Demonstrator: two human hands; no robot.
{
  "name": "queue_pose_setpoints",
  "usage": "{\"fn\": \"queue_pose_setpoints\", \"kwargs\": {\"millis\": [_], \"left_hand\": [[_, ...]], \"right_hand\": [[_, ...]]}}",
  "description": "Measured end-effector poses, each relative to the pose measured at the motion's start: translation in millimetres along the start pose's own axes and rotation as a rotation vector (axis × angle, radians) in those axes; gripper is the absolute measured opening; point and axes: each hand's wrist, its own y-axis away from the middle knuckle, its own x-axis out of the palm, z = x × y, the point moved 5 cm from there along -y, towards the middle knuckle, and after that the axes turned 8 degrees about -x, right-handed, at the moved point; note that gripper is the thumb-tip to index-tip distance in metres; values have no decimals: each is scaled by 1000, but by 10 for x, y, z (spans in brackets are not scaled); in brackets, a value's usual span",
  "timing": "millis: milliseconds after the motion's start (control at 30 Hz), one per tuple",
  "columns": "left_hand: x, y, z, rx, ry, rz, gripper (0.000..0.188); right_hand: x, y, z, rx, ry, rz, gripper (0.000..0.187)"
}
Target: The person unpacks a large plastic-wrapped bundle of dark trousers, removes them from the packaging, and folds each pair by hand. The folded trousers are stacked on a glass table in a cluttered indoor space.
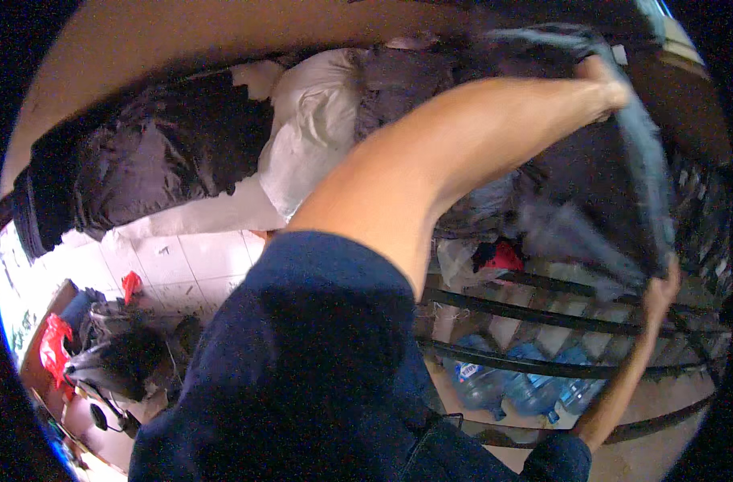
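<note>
My left arm reaches across to the upper right, where my left hand (609, 88), slightly blurred, is closed on the edge of a blue-grey garment that looks like denim (646, 157). Lower down at the right, my right hand (662, 291) grips the same cloth at its other end. Between the two hands the pale edge runs taut, and a darker part of the cloth hangs to the left, smeared by motion. Behind it lie dark plastic-wrapped bundles (407, 84). The fingertips of both hands are partly hidden by the cloth.
A white sack (312, 108) and a large black bag (170, 153) lie along the wall. Dark metal bars (527, 320) cross below the garment, above several blue water jugs (480, 384). A red bag (55, 345) hangs by dark items at the left, near white floor tiles (170, 261).
</note>
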Motion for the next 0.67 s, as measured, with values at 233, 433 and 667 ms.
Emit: {"fn": "queue_pose_setpoints", "kwargs": {"millis": [233, 433, 667], "left_hand": [[931, 536, -1177, 165, 334, 669, 42], [-190, -61, -571, 66, 510, 602, 47], [-2364, -73, 1910, 35, 15, -660, 46]], "right_hand": [[-1408, 418, 301, -136, -13, -250, 55], [219, 541, 2004, -237, -303, -30, 53], [2721, 814, 3115, 169, -685, 523, 71]]}}
